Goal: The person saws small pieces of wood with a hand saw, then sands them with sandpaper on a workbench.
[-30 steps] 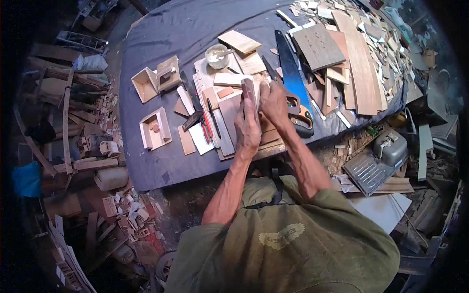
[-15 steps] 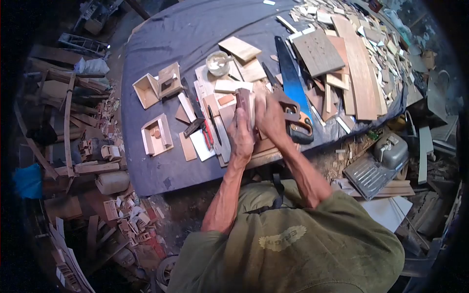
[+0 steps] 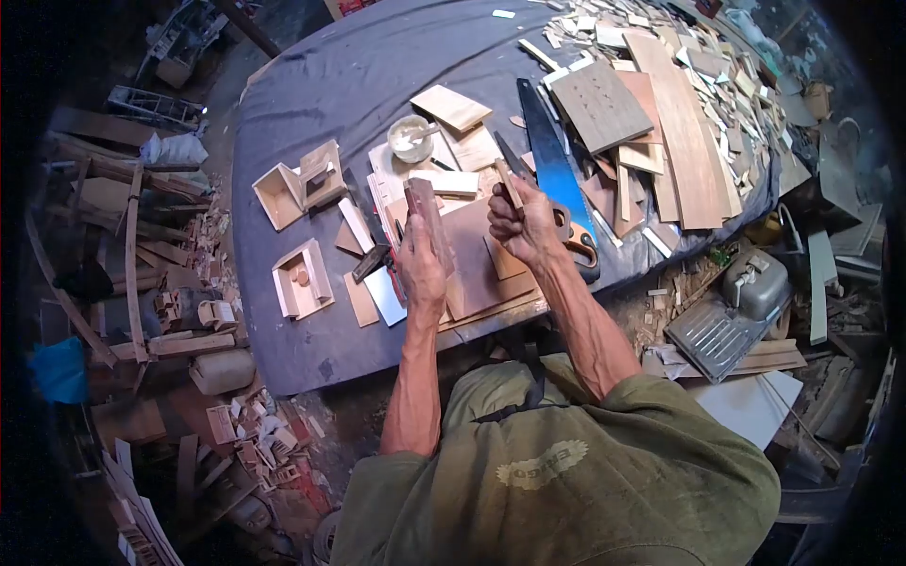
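My left hand (image 3: 422, 269) is closed around a dark brown wooden block (image 3: 435, 226), held on a slant above the boards. To its right, my right hand (image 3: 525, 222) pinches a small thin wood strip (image 3: 508, 183) that points up and away from me. The hands are apart, and the strip does not touch the block. Beneath them lies a flat brown board (image 3: 477, 274). Beyond the left hand stands a tub of pale paste (image 3: 411, 140) with a stick in it. A blue-bladed handsaw (image 3: 550, 156) lies just past the right hand.
Small open wooden boxes (image 3: 314, 300) stand at the left of the cloth-covered table (image 3: 330, 363). Stacked boards (image 3: 604, 104) and many offcuts cover its right side. A metal sink (image 3: 722, 316) sits on the floor at the right, and wood scraps (image 3: 274, 443) lie at the left.
My hands have moved apart. The left has shifted left with the brown block. The right, blurred beside the block before, now shows the thin strip clearly. The view has shifted slightly.
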Demonstrator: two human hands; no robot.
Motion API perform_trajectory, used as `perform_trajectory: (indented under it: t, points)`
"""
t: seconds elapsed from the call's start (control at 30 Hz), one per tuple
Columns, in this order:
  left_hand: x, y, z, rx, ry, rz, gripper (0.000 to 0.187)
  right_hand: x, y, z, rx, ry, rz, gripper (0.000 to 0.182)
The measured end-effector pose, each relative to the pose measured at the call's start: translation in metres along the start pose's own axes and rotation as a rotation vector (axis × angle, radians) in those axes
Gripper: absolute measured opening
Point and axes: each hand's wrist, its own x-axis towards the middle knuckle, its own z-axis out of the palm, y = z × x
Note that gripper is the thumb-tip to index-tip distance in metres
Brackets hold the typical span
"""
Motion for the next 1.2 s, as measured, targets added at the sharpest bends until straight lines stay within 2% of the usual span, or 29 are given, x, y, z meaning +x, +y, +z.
perform_trajectory:
  t: [0.17,0.27,0.37,0.47,0.5,0.53,0.6,0.67,0.7,0.8,0.83,0.87,0.93,1.03,1.1,1.17,1.2]
  points:
    - [-0.009,-0.007,0.015,0.034,0.017,-0.078,0.057,-0.001,0.009,-0.002,-0.007,0.082,0.057,0.025]
    - [-0.008,-0.014,0.021,-0.039,0.013,-0.036,0.058,0.003,0.01,-0.008,0.002,0.134,0.115,0.021]
    - [-0.007,-0.017,0.02,-0.052,-0.007,-0.044,0.06,0.005,0.014,-0.011,0.013,0.204,0.138,0.023]
    - [-0.002,-0.03,0.023,-0.114,-0.009,0.027,0.062,0.012,0.027,-0.016,-0.511,0.389,-0.122,0.031]
    - [-0.006,-0.024,0.027,-0.121,-0.01,0.011,0.063,0.029,0.041,-0.038,-0.98,0.409,-0.433,0.04]
    - [-0.013,-0.011,0.034,-0.127,-0.01,-0.005,0.064,0.009,0.036,-0.013,-1.203,0.431,-0.581,0.044]
    - [-0.016,-0.007,0.036,-0.072,-0.037,0.023,0.065,-0.004,0.039,0.007,-1.406,0.42,-0.701,0.039]
    - [-0.011,-0.015,0.033,0.052,-0.087,0.108,0.065,-0.017,0.047,0.007,-1.547,0.3,-0.81,0.034]
    - [-0.01,-0.012,0.037,-0.002,-0.022,0.135,0.06,-0.02,0.051,0.008,-1.612,0.237,-0.868,0.032]
    - [-0.017,-0.004,0.047,-0.067,-0.08,0.129,0.057,-0.02,0.055,0.003,-1.571,0.279,-0.987,0.024]
    - [-0.013,-0.017,0.04,0.092,-0.077,0.195,0.056,-0.015,0.045,0.009,-1.543,0.304,-0.94,0.024]
    - [-0.01,-0.03,0.033,0.25,-0.063,0.261,0.055,-0.008,0.04,0.004,-1.539,0.304,-0.795,0.025]
    - [0.0,-0.011,0.028,0.261,-0.036,0.236,0.053,-0.006,0.05,-0.007,-1.663,0.147,-1.05,0.032]
    - [0.004,0.017,0.001,0.219,0.004,0.065,0.054,-0.037,0.05,-0.006,-1.488,0.086,-0.461,0.037]
    - [0.005,0.022,-0.013,0.124,0.101,0.062,0.06,-0.014,0.049,-0.017,-1.463,0.122,-0.473,0.039]
    - [0.0,0.011,-0.023,0.036,0.275,0.318,0.066,0.026,0.059,-0.036,-1.461,0.118,-0.548,0.042]
    - [0.0,-0.002,-0.037,0.095,0.288,0.26,0.066,0.04,0.058,-0.029,-1.382,0.111,-0.432,0.041]
